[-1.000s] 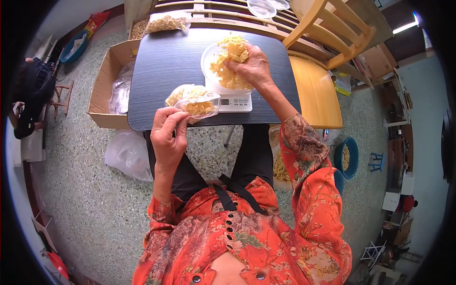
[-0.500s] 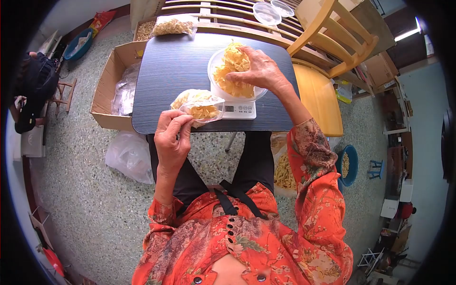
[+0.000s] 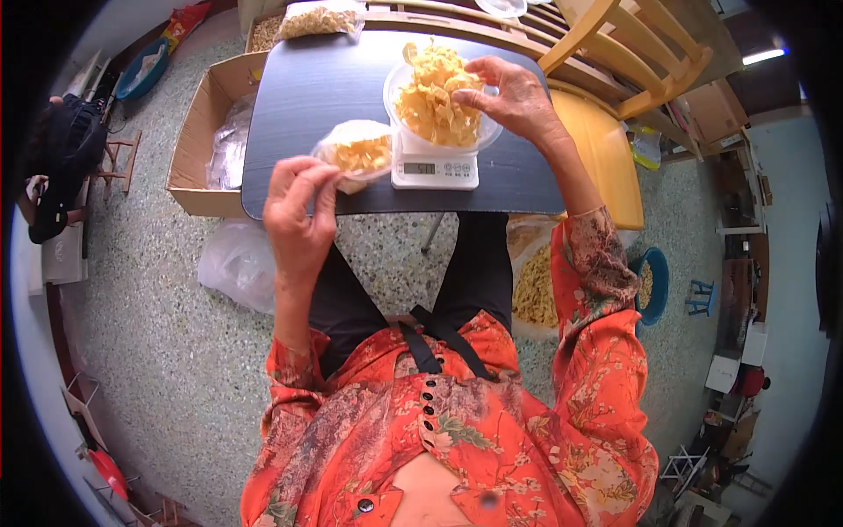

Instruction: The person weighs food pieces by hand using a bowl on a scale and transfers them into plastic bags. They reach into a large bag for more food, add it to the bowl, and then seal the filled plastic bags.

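My left hand [image 3: 299, 211] pinches the edge of a clear plastic bag [image 3: 327, 145] that lies near the front of the dark table. Pale yellow dried flakes [image 3: 362, 158] fill the bag and show at its mouth. To its right, a clear bowl [image 3: 492, 139] heaped with similar dried flakes [image 3: 439, 97] sits on a white digital scale [image 3: 436, 180] with a lit display. My right hand [image 3: 518, 98] is at the heap's right side over the bowl's rim, thumb and fingers apart; no held flakes show between them.
The dark table [image 3: 303, 97] has a filled bag [image 3: 320, 21] behind it. A cardboard box [image 3: 186, 169] stands left, a wooden chair [image 3: 606, 167] right. On the floor are a plastic bag [image 3: 237, 263], a sack of dried pieces [image 3: 534, 290] and a blue basin [image 3: 657, 285].
My right hand has drawn back rightward from the top of the heap, its fingers spreading. My left hand still pinches the bag. The view has tilted, showing the table higher.
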A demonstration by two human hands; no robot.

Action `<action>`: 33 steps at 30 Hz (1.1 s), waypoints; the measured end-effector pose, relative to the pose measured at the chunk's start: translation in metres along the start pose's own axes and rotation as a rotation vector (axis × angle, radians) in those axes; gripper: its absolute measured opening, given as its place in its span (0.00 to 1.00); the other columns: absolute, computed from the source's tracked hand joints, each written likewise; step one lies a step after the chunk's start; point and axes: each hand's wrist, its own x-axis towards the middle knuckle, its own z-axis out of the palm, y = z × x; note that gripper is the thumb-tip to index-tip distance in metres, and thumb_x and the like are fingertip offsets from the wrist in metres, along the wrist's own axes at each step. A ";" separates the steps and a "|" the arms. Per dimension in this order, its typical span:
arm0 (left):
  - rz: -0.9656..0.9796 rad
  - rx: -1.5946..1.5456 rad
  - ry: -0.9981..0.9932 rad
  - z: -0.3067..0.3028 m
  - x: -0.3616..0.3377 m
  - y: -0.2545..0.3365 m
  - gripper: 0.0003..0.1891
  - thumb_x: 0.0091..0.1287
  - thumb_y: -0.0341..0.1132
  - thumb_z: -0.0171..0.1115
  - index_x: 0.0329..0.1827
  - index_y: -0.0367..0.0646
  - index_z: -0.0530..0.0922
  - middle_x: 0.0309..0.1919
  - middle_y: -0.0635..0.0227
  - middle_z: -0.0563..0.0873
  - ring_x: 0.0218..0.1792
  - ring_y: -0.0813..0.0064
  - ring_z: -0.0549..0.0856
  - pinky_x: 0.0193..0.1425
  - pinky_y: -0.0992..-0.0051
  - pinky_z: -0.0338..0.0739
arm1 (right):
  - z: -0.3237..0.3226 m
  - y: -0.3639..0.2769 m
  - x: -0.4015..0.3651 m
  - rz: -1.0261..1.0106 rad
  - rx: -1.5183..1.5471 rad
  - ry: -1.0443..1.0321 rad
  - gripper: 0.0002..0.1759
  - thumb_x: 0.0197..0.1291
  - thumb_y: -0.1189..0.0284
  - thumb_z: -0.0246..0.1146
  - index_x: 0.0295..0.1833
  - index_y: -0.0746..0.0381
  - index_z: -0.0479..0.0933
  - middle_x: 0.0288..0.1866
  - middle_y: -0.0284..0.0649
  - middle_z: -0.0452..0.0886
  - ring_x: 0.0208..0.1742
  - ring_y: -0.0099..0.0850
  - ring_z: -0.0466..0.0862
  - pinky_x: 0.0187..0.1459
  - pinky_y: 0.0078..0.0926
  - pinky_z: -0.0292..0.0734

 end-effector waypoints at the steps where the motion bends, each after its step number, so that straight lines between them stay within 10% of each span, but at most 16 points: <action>1: 0.037 0.018 0.016 0.000 0.004 -0.003 0.07 0.60 0.20 0.70 0.40 0.38 0.85 0.39 0.62 0.84 0.41 0.64 0.85 0.47 0.69 0.80 | 0.003 0.001 -0.003 0.009 0.008 -0.007 0.36 0.54 0.46 0.75 0.58 0.62 0.82 0.55 0.49 0.86 0.59 0.43 0.85 0.58 0.41 0.81; 8: 0.096 0.104 0.026 -0.013 0.028 -0.002 0.07 0.61 0.22 0.72 0.41 0.38 0.86 0.40 0.63 0.84 0.42 0.66 0.85 0.48 0.70 0.79 | 0.000 -0.006 -0.014 -0.058 -0.021 0.226 0.33 0.55 0.48 0.76 0.56 0.61 0.83 0.54 0.46 0.85 0.60 0.36 0.84 0.53 0.36 0.83; 11: 0.057 0.073 0.015 -0.018 0.032 -0.004 0.07 0.61 0.22 0.72 0.41 0.39 0.86 0.39 0.63 0.84 0.42 0.67 0.85 0.48 0.70 0.79 | -0.005 -0.021 -0.015 -0.288 -0.098 0.535 0.24 0.56 0.55 0.76 0.48 0.63 0.85 0.40 0.46 0.87 0.41 0.37 0.88 0.46 0.37 0.83; 16: 0.022 0.034 -0.044 -0.025 0.037 -0.008 0.07 0.61 0.21 0.71 0.41 0.39 0.86 0.39 0.63 0.85 0.42 0.67 0.85 0.48 0.70 0.79 | 0.000 -0.083 -0.029 -0.351 0.345 0.362 0.05 0.58 0.76 0.72 0.40 0.62 0.86 0.41 0.40 0.87 0.31 0.27 0.87 0.35 0.23 0.82; 20: 0.091 0.043 -0.091 -0.030 0.039 -0.010 0.06 0.62 0.22 0.70 0.40 0.38 0.84 0.39 0.62 0.86 0.43 0.64 0.85 0.48 0.69 0.79 | 0.023 -0.109 -0.033 -0.472 0.498 0.166 0.13 0.56 0.77 0.72 0.47 0.60 0.84 0.46 0.39 0.87 0.28 0.24 0.85 0.33 0.23 0.82; 33: 0.114 0.101 -0.346 -0.058 0.054 -0.018 0.12 0.61 0.31 0.72 0.47 0.40 0.83 0.35 0.61 0.82 0.37 0.58 0.84 0.42 0.65 0.79 | 0.059 -0.122 -0.021 -0.531 0.011 -0.019 0.08 0.60 0.70 0.67 0.37 0.63 0.77 0.39 0.43 0.79 0.41 0.46 0.85 0.42 0.41 0.82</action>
